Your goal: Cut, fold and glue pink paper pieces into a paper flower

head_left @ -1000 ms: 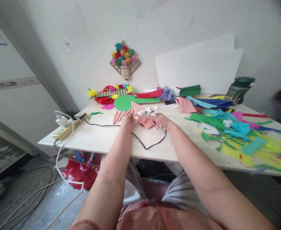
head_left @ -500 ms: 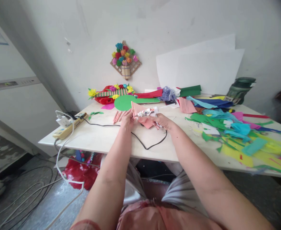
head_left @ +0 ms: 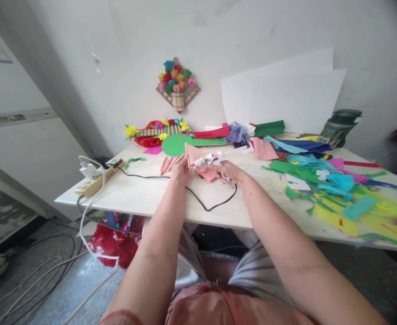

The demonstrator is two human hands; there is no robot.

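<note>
My left hand (head_left: 180, 169) grips the left edge of a pink crepe paper piece (head_left: 193, 153), partly rolled along that side. In my right hand (head_left: 231, 171) is a white glue gun (head_left: 220, 156), its body lying over the pink paper and its nozzle end toward my left hand. A clear glue stick (head_left: 236, 149) pokes out of its back. The black cord (head_left: 207, 210) loops from the gun across the table. Beside my left hand lie several thin pink paper rolls (head_left: 166, 165). The nozzle's tip is too small to make out.
A green cardboard disc (head_left: 177, 145) lies behind my hands. Crepe paper scraps (head_left: 333, 180) cover the table's right side, near a dark green bottle (head_left: 341, 127). A yellow power strip (head_left: 98, 178) sits at the left edge. Paper flowers (head_left: 157, 131) lie at the back.
Almost nothing differs. Both hands keep their hold, and the glue gun has shifted very slightly over the pink paper.
</note>
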